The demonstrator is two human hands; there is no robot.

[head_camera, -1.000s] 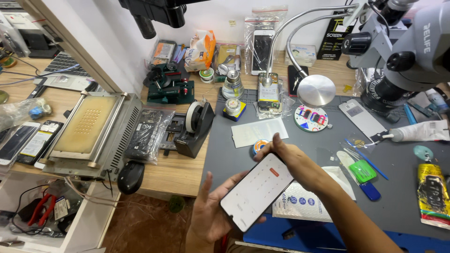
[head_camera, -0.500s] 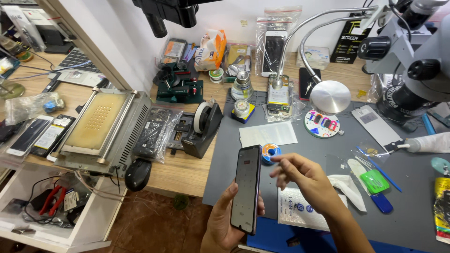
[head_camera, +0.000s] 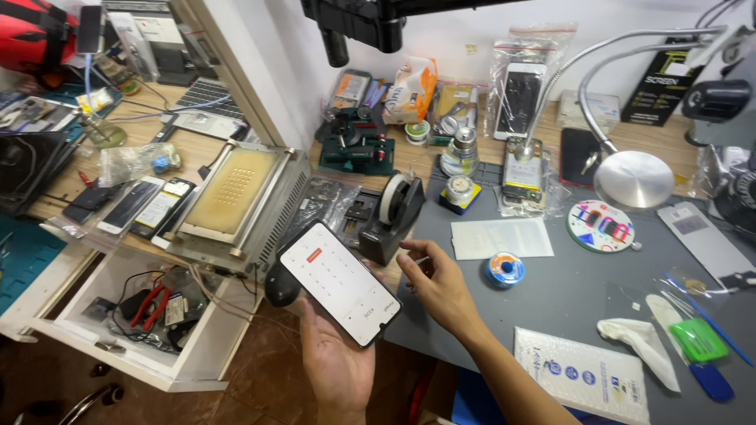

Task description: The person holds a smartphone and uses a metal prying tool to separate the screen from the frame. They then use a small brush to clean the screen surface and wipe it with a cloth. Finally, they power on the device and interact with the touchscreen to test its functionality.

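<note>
Since the edge-on moment, my left hand (head_camera: 339, 358) is turning the smartphone (head_camera: 340, 283) screen-up, fingers closed under it, just left of the tape dispenser (head_camera: 391, 217); my right hand (head_camera: 439, 285) is hovering open, empty

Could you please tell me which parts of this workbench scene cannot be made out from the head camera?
- Underside of the smartphone: hidden against the left hand that holds it.
- Smartphone screen details: too small to tell.
- Right hand fingertips: whether they touch the phone's edge cannot be told.
- Microscope: cut off by the right edge.
- Open drawer contents: a tangle, partly hidden under the metal hot plate.
</note>
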